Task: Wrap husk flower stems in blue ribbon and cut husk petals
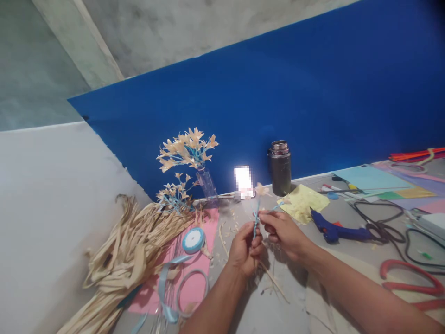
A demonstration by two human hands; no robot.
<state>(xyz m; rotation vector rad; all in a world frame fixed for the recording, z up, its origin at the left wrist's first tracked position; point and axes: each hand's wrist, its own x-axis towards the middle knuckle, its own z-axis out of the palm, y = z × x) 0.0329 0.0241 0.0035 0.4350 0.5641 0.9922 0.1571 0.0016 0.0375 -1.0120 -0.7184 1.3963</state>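
Note:
Low over the middle of the table, my left hand [246,250] is closed around the blue-wrapped stem of a handmade flower [262,189] with pale peach petals. Beside it my right hand [283,232] pinches a thin blue-wrapped side stem [278,205] where it meets the main one. The stem stands nearly upright, with its blossom above my fingers. To the left, finished-looking flowers of the same kind [189,147] fill a clear bottle [206,185]. A smaller bunch [175,195] lies below them.
Dried husks [128,250] and a blue ribbon roll [193,240] lie left, partly over pink paper [205,273]. A dark flask [281,169] stands behind, near a bright pixelated patch. Rightward are a blue glue gun [339,227], looped cords and red-handled scissors [412,277].

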